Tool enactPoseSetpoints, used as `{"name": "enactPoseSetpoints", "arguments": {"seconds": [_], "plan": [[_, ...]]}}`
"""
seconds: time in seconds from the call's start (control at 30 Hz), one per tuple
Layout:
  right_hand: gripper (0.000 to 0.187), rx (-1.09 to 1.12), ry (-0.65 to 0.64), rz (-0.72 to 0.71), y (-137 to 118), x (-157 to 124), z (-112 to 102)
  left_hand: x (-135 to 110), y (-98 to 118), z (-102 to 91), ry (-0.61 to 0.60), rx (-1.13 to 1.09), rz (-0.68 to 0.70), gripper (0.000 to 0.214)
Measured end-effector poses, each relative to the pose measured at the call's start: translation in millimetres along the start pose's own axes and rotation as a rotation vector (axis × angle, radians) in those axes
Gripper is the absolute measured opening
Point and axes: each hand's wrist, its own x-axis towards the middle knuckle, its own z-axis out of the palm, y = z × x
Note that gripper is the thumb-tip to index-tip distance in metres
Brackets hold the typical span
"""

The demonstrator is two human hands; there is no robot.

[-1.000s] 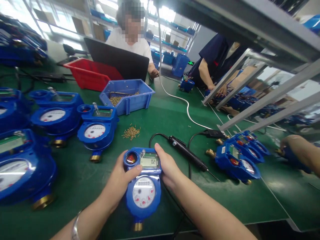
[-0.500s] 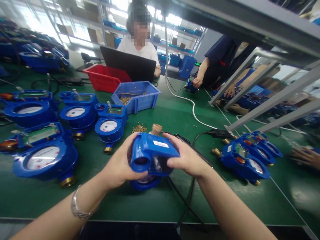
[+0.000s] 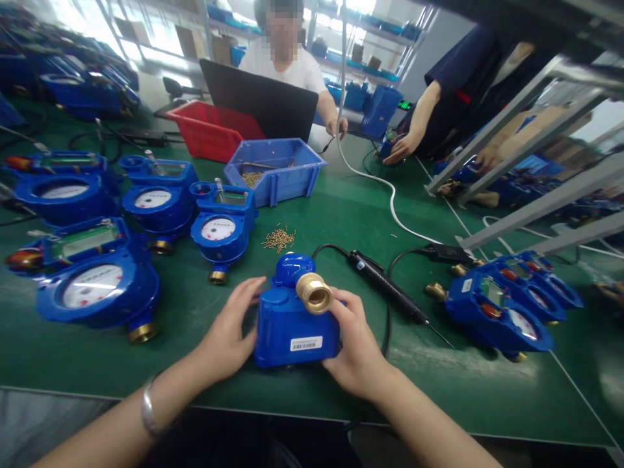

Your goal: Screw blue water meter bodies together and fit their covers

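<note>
A blue water meter (image 3: 292, 322) lies face down on the green table (image 3: 341, 221) in front of me, its brass threaded end (image 3: 313, 293) and a white barcode label showing. My left hand (image 3: 229, 335) grips its left side with the fingers curled against the housing. Against its right side, my right hand (image 3: 353, 344) wraps round the body just under the brass end. A small heap of brass screws (image 3: 279, 238) lies just beyond the meter. A black electric screwdriver (image 3: 385, 286) on a cable rests to the right of my hands.
Several blue meters stand at the left (image 3: 97, 286) and two more at the right (image 3: 497, 305). A blue bin (image 3: 275, 170) with screws and a red bin (image 3: 209, 133) sit further back. Two people work across the table; metal shelf struts (image 3: 531, 130) slant overhead at right.
The meter lay face up a second ago. Both hands lifted it, turned it over, and set it face down with the brass end up.
</note>
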Motion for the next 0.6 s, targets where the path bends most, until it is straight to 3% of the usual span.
{"name": "enactPoseSetpoints", "arguments": {"seconds": [0.1, 0.23, 0.3, 0.4, 0.6], "plan": [[0.076, -0.026, -0.005, -0.032, -1.4, -3.0, 2.6, -7.3, 16.9, 1.8, -0.077, -0.415, -0.476, 0.051], [0.075, -0.074, -0.008, -0.056, -0.7, -7.8, 6.6, -10.2, 32.1, 3.8, -0.298, -0.766, -0.75, 0.056], [0.076, -0.114, -0.023, -0.037, -1.5, -9.6, 7.4, -8.1, 38.2, 4.9, -0.315, -0.813, -0.813, 0.053], [0.076, -0.187, -0.041, -0.033, -7.1, -8.8, 6.7, -3.6, 47.4, 7.4, -0.241, -0.845, -0.845, 0.045], [0.073, -0.408, 0.066, -0.199, -18.4, 0.9, 9.7, -2.4, 53.5, 14.4, -0.104, -0.919, -0.833, 0.035]]}}
